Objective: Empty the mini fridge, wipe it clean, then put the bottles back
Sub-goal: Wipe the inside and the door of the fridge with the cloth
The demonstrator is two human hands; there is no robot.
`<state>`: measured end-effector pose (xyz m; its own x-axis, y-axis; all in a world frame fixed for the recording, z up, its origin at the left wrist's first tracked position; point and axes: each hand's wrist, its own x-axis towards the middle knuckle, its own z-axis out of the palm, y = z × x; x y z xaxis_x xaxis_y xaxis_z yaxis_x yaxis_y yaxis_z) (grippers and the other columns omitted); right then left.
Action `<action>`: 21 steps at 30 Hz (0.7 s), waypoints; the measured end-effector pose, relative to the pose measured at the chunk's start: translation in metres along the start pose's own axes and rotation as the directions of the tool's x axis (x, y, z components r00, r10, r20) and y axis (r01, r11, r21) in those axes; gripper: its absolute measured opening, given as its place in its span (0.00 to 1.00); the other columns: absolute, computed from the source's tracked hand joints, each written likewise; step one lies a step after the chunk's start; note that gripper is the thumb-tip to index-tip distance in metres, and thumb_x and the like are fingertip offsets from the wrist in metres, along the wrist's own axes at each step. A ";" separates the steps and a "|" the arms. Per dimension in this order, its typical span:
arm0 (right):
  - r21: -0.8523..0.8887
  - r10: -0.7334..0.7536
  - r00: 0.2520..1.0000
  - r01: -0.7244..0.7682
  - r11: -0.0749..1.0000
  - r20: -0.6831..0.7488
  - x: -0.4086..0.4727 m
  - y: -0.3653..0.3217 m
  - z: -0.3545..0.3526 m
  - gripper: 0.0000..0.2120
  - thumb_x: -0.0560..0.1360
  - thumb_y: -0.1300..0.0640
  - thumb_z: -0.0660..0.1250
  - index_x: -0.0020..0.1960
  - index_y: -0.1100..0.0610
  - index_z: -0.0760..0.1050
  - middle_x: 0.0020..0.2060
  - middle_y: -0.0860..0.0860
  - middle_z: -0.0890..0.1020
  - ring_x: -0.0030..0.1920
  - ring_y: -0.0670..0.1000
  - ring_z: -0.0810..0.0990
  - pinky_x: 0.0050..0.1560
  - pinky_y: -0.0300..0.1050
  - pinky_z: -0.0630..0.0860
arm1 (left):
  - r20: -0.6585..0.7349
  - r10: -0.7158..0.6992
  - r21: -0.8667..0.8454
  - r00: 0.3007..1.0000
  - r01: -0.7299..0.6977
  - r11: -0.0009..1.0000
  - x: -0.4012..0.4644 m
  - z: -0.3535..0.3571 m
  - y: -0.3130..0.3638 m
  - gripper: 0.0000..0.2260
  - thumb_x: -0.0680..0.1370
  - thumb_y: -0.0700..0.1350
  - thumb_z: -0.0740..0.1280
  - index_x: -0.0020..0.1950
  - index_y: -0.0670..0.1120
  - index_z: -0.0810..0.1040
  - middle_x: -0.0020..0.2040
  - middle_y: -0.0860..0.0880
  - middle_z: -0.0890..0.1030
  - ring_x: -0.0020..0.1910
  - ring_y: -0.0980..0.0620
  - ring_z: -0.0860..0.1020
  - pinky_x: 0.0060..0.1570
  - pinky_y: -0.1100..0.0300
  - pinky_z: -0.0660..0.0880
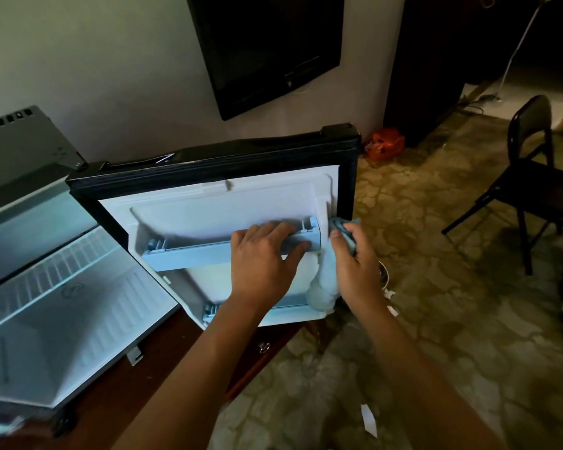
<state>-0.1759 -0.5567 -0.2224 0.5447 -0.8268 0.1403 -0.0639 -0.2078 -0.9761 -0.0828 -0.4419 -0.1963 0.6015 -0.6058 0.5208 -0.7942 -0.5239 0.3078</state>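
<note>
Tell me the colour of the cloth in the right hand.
Light blue cloth, clearest in the head view.

I have both bare forearms reaching forward and up from the lower edge of the view, roughly parallel, the 2 hands near each other. My left hand (267,251) lies palm down, fingers curled over the door shelf rail (208,254), thumb underneath. My right hand (355,258) sits just right of it, thumb and fingers pinching a blue cloth (342,227).
</note>
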 end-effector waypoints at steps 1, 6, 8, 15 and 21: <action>0.010 0.001 1.000 -0.001 1.000 0.001 0.002 0.000 -0.001 0.10 0.80 0.49 0.62 0.45 0.34 0.71 0.40 0.24 0.75 0.42 0.29 0.75 0.37 0.35 0.69 | -0.007 0.000 -0.002 1.000 0.000 1.000 0.000 0.001 0.000 0.13 0.76 0.57 0.70 0.56 0.53 0.82 0.53 0.55 0.84 0.48 0.49 0.79 0.49 0.56 0.62; 0.055 -0.147 0.989 0.148 0.987 -0.024 0.006 -0.022 -0.003 0.04 0.79 0.47 0.63 0.46 0.40 0.71 0.40 0.31 0.77 0.42 0.35 0.77 0.35 0.31 0.73 | -0.025 0.005 0.000 1.000 -0.005 1.000 0.001 0.002 0.000 0.12 0.76 0.57 0.71 0.55 0.53 0.82 0.53 0.55 0.84 0.47 0.50 0.79 0.48 0.58 0.59; 0.071 -0.207 0.978 0.209 0.975 -0.038 0.007 -0.034 -0.002 0.02 0.77 0.45 0.64 0.47 0.39 0.71 0.41 0.30 0.78 0.42 0.35 0.78 0.34 0.28 0.73 | -0.027 0.004 0.003 1.000 -0.004 1.000 0.000 0.002 -0.001 0.12 0.76 0.57 0.71 0.54 0.53 0.82 0.53 0.55 0.84 0.47 0.49 0.79 0.49 0.58 0.60; 0.177 -0.009 0.999 0.016 0.984 -0.039 0.006 0.002 0.004 0.07 0.79 0.51 0.65 0.46 0.39 0.72 0.40 0.34 0.79 0.41 0.36 0.78 0.37 0.32 0.74 | -0.023 -0.008 0.008 1.000 0.008 1.000 0.001 0.003 0.000 0.12 0.76 0.57 0.71 0.54 0.51 0.83 0.53 0.54 0.84 0.48 0.48 0.79 0.49 0.56 0.61; 0.226 0.209 0.977 -0.196 0.954 -0.037 0.001 0.028 0.010 0.06 0.77 0.51 0.67 0.49 0.41 0.72 0.42 0.34 0.75 0.41 0.32 0.76 0.34 0.26 0.70 | -0.016 -0.004 0.012 1.000 0.004 1.000 0.002 0.003 0.001 0.13 0.77 0.57 0.70 0.56 0.51 0.82 0.53 0.54 0.84 0.48 0.49 0.79 0.50 0.56 0.62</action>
<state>-0.1689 -0.5584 -0.2509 0.4880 -0.8707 -0.0609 0.0215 0.0817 -0.9964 -0.0817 -0.4454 -0.1977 0.6030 -0.5942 0.5324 -0.7908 -0.5333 0.3004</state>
